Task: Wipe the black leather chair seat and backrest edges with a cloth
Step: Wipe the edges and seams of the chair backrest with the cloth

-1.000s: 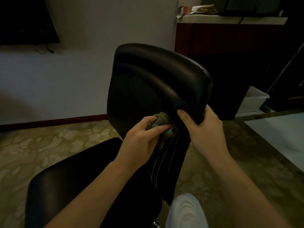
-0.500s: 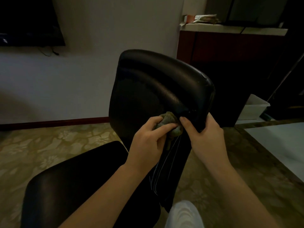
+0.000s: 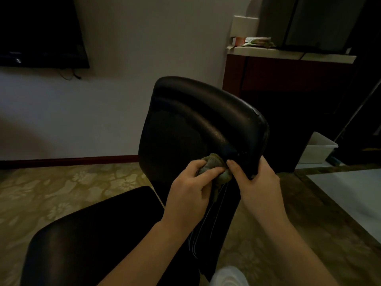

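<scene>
The left hand (image 3: 188, 190) grips a bunched greenish cloth (image 3: 214, 165) and presses it against the lower right edge of the black backrest (image 3: 198, 124). The right hand (image 3: 254, 180) clasps that same edge just beside the cloth, fingers curled round it (thumb on the near face). The black seat (image 3: 97, 230) lies near left, over patterned floor (image 3: 61, 188).

The left hand (image 3: 188, 195) and right hand (image 3: 256, 182) are bare, and behind the fingers both forearms (image 3: 144, 254) are bare to the frame's edge. The nails look short. Well below the fingers shows a rounded, white, ribbed piece of clothing or footwear (image 3: 228, 275) (which one is unclear).
</scene>
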